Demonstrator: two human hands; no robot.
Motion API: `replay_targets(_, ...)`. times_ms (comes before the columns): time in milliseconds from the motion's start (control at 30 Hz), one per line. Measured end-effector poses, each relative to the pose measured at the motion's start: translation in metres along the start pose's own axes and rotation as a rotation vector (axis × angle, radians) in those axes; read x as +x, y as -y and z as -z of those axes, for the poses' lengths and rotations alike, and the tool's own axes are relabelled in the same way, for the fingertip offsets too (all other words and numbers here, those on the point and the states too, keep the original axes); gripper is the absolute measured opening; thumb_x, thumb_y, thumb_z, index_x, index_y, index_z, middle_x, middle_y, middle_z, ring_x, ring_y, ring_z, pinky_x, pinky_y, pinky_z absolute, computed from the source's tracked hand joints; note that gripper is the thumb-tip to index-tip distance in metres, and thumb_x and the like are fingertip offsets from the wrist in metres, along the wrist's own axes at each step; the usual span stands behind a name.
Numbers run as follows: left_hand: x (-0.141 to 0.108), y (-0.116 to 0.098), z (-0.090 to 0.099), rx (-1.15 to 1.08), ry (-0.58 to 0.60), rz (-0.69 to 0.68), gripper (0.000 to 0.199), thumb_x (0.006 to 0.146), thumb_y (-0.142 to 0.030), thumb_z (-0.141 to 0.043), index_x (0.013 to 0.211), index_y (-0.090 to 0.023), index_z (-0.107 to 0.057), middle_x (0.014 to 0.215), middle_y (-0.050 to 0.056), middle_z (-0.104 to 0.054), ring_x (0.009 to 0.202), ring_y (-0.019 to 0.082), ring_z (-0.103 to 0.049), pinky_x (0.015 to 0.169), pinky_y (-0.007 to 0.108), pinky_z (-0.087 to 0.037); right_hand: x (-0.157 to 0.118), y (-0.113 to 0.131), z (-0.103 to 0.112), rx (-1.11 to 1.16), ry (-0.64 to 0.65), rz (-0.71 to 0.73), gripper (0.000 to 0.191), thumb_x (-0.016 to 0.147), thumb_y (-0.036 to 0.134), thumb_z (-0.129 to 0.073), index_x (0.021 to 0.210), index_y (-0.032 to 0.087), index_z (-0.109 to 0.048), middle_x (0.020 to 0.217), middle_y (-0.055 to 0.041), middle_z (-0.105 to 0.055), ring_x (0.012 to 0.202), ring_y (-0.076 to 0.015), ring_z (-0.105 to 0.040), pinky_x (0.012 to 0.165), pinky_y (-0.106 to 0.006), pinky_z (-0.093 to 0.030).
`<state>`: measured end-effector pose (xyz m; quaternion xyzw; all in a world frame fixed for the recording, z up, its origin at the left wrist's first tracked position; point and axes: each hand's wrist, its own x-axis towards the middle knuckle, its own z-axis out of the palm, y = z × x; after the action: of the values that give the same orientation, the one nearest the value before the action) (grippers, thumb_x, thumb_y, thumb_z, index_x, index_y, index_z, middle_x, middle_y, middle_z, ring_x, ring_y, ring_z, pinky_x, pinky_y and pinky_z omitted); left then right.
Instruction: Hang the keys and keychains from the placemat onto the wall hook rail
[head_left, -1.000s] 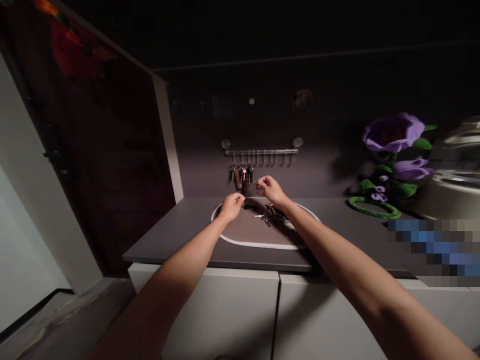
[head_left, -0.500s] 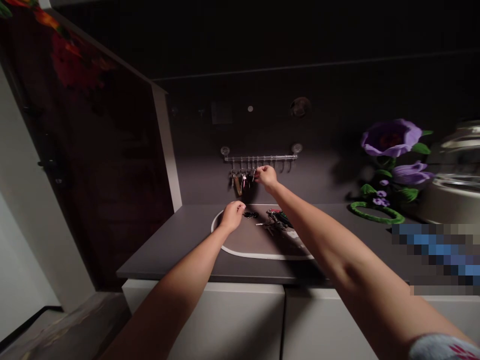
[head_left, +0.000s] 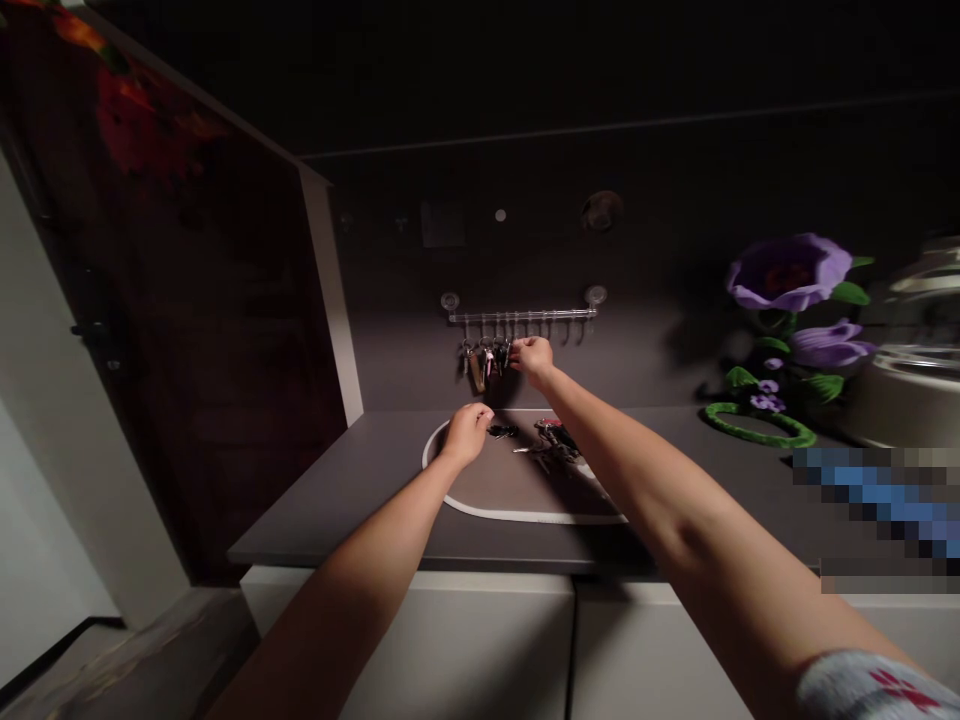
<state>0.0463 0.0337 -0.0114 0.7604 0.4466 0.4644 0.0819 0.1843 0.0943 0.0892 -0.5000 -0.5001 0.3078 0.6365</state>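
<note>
A clear rail with several hooks is fixed to the back wall. Keys on rings, one with a brown tag and one pink, hang from its left hooks. My right hand is raised to the rail, fingers pinched at a dark key bunch under a middle hook. Lower down, my left hand is closed over the left part of a white-rimmed tray; whatever its fingers hold is hidden. Small black keys show beside its fingertips. A heap of keys lies on the tray, partly behind my right forearm.
The tray stands on a dark counter above white cabinet doors. To the right are purple fabric flowers with a green ring base and a pale glass-topped vessel. A dark door is at the left.
My right fingers have shifted slightly at the hook, and the silver key beside them shows less; a dark bunch is seen there. My left hand has barely moved. The view has shifted slightly.
</note>
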Motion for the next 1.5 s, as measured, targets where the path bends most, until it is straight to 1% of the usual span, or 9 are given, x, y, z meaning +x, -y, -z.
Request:
replay_targets(200,0.0,0.002,-0.001,0.031,-0.002,-0.004,0.021,0.082,-0.019,-0.043,0.075,-0.014,-0.062,0.076,0.005,-0.063,0.073,0.015,-0.054,0.071,0.026,-0.041,-0.004,-0.004,0.004,0.088,0.056,-0.003,0.011,0.075,0.01,-0.041,0.067,0.016,-0.045,0.066,0.0003,-0.054,0.052,-0.0066,-0.051,0.057,-0.026,-0.049)
replay_targets(400,0.002,0.008,-0.004,0.034,0.002,-0.022,0.019,0.081,-0.02,-0.045,0.079,-0.015,-0.063,0.081,0.006,-0.063,0.078,0.015,-0.054,0.075,0.027,-0.041,-0.01,-0.006,0.012,0.089,0.072,-0.03,0.008,0.074,0.008,-0.046,0.074,0.017,-0.047,0.072,-0.0017,-0.056,0.056,-0.0072,-0.053,0.059,-0.025,-0.049)
replay_targets(533,0.001,0.01,-0.004,0.038,0.013,-0.029,0.018,0.08,-0.019,-0.046,0.082,-0.015,-0.063,0.082,0.006,-0.062,0.077,0.015,-0.055,0.075,0.027,-0.042,-0.023,-0.007,0.022,0.044,0.088,-0.034,0.01,0.074,0.009,-0.047,0.081,0.016,-0.048,0.08,-0.0045,-0.059,0.06,-0.0082,-0.055,0.058,-0.024,-0.048)
replay_targets(667,0.0,0.01,-0.002,0.089,0.022,-0.033,0.017,0.078,-0.018,-0.049,0.084,-0.016,-0.065,0.08,0.006,-0.061,0.074,0.015,-0.054,0.073,0.027,-0.043,-0.042,-0.015,0.033,0.004,0.175,-0.028,0.01,0.075,0.012,-0.049,0.084,0.016,-0.05,0.085,-0.0063,-0.061,0.062,-0.0086,-0.056,0.056,-0.022,-0.047)
replay_targets(767,-0.001,0.009,-0.001,0.121,0.055,-0.037,0.018,0.078,-0.018,-0.05,0.088,-0.017,-0.065,0.082,0.006,-0.06,0.073,0.014,-0.054,0.073,0.027,-0.043,-0.055,-0.028,0.043,-0.125,0.271,0.017,0.008,0.075,0.015,-0.05,0.082,0.015,-0.053,0.081,-0.0062,-0.063,0.063,-0.0094,-0.056,0.058,-0.022,-0.046)
replay_targets(900,-0.002,0.005,-0.001,0.175,0.121,-0.087,0.02,0.079,-0.019,-0.051,0.092,-0.018,-0.066,0.09,0.006,-0.06,0.081,0.015,-0.055,0.077,0.027,-0.042,-0.067,-0.043,0.054,-0.517,0.34,0.233,0.006,0.072,0.017,-0.054,0.074,0.015,-0.06,0.072,-0.0038,-0.064,0.066,-0.0112,-0.055,0.065,-0.023,-0.043)
replay_targets(1000,-0.004,-0.001,-0.001,0.253,0.182,-0.165,0.019,0.078,-0.021,-0.054,0.092,-0.02,-0.067,0.089,0.007,-0.06,0.088,0.018,-0.053,0.081,0.029,-0.04,-0.07,-0.049,0.059,-0.732,0.383,0.348,0.008,0.071,0.015,-0.056,0.073,0.016,-0.064,0.075,-0.0035,-0.066,0.07,-0.0125,-0.057,0.07,-0.023,-0.041)
replay_targets(1233,-0.005,-0.011,-0.001,0.411,0.244,-0.226,0.017,0.078,-0.022,-0.055,0.089,-0.025,-0.068,0.091,0.006,-0.059,0.091,0.019,-0.05,0.082,0.029,-0.036,-0.071,-0.055,0.059,-0.912,0.475,0.469,0.015,0.072,0.013,-0.056,0.079,0.018,-0.068,0.082,-0.005,-0.069,0.077,-0.0157,-0.06,0.071,-0.022,-0.04)
replay_targets(1500,-0.003,-0.017,-0.003,0.524,0.303,-0.302,0.013,0.08,-0.02,-0.053,0.08,-0.02,-0.066,0.088,0.008,-0.058,0.092,0.023,-0.048,0.08,0.034,-0.031,-0.073,-0.059,0.058,-0.952,0.512,0.486,0.018,0.073,0.012,-0.055,0.082,0.019,-0.069,0.086,-0.0058,-0.069,0.081,-0.018,-0.06,0.071,-0.023,-0.039)
